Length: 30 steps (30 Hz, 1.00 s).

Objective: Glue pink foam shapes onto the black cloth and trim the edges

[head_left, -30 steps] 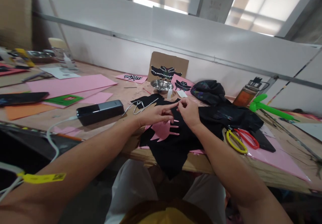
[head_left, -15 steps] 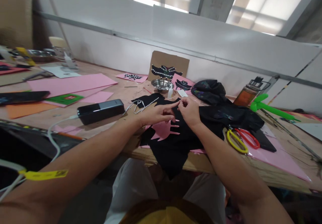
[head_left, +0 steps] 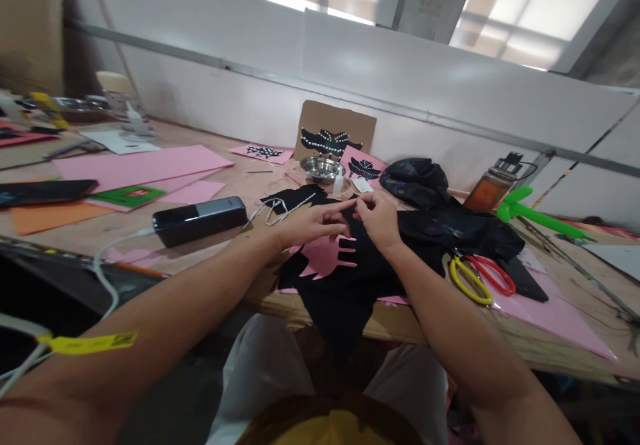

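Note:
My left hand reaches in with its index finger stretched out and the other fingers loosely bent; nothing shows in it. At that fingertip, my right hand is closed in a pinch, and whatever it may hold is too small to make out. Below both hands lies black cloth, draped over the table's front edge. On the cloth rests a pink paper cutout with narrow prongs. A string of small white beads lies left of the hands. Just beyond them stand a small white glue bottle and a metal bowl.
Yellow-and-red-handled scissors lie at right, near a green balloon and a bottle of amber liquid. A black power bank with a white cable is at left. Pearl-studded black shapes stand at the back.
Almost nothing differs. The fingers of my right hand have shifted slightly while pinched beside my left index fingertip.

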### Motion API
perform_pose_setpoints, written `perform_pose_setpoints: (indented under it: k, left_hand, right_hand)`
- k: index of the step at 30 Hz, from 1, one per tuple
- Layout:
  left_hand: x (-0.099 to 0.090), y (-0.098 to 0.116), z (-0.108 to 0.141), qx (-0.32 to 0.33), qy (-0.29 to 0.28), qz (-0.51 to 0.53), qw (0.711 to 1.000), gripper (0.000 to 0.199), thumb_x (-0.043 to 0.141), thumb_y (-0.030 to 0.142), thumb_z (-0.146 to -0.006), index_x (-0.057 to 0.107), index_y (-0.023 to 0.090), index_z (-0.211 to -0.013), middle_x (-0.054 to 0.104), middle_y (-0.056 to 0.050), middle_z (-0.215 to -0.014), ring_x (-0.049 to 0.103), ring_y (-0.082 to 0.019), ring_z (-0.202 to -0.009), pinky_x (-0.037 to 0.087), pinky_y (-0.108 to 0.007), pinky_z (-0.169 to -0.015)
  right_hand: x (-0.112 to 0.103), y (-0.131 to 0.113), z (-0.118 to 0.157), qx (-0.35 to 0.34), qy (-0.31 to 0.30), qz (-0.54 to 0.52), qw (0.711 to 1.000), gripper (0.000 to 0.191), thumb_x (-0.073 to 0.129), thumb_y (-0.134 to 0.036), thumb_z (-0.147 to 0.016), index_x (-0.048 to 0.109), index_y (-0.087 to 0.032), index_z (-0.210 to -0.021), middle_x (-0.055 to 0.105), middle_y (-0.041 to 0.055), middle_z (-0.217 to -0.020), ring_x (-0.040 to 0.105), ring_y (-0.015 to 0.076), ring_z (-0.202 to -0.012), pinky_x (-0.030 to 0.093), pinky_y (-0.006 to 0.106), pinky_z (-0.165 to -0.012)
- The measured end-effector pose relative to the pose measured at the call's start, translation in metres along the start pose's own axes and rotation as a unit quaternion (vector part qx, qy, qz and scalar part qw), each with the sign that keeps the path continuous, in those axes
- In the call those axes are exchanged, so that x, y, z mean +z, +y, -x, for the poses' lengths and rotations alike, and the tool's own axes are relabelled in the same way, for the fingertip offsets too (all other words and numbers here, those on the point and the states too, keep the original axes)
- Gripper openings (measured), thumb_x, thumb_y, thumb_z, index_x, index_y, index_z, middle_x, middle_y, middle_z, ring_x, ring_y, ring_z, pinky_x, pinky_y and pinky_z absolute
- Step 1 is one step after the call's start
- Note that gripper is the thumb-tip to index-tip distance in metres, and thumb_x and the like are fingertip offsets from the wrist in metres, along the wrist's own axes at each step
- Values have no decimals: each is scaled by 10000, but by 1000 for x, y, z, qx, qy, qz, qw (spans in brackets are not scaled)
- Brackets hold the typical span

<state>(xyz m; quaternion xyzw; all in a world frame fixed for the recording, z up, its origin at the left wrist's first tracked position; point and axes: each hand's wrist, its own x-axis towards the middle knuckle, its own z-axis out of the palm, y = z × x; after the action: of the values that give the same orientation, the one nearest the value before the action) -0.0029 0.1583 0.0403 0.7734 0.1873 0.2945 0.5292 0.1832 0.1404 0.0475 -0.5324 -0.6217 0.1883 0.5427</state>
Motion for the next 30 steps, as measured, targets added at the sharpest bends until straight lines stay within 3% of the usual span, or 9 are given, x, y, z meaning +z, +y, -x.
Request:
perform_pose_setpoints:
  k: [11, 18, 23, 30]
  left_hand:
    - [-1, -2, -4, -1, 43, 189, 981, 600, 723, 310, -805, 563, 179, -1369, 697, -63, -792, 523, -99, -609, 382, -238, -581]
    - [0, -1, -4, 7, 80, 281, 956, 496, 748, 247, -785, 649, 142, -1259, 689, -63, -785, 575, -109, -676, 435, -209, -611]
    - [-4, 2, -3, 6, 99, 317, 943, 493, 689, 191, -826, 605, 143, -1310, 668, -38, -735, 572, -94, -627, 455, -198, -599]
    - [-5, 3, -4, 6, 113, 344, 932, 472, 669, 206, -834, 607, 119, -1295, 628, -19, -684, 556, -98, -584, 447, -205, -554]
  right_hand:
    - [8, 0, 0, 79, 1, -197, 977, 141, 618, -320, -762, 599, -182, -784, 628, -36, -607, 622, 114, -505, 515, 233, -523]
    - [8, -7, 3, 59, -24, -217, 974, 165, 625, -349, -756, 585, -192, -783, 612, -48, -627, 593, 95, -507, 515, 233, -541]
    - [7, -12, 5, 28, -52, -203, 977, 133, 628, -324, -748, 594, -198, -772, 603, -52, -609, 587, 93, -506, 518, 231, -538]
    - [6, -7, 3, 88, -35, -268, 959, 168, 674, -342, -755, 627, -187, -802, 645, -19, -642, 629, 117, -537, 544, 255, -559]
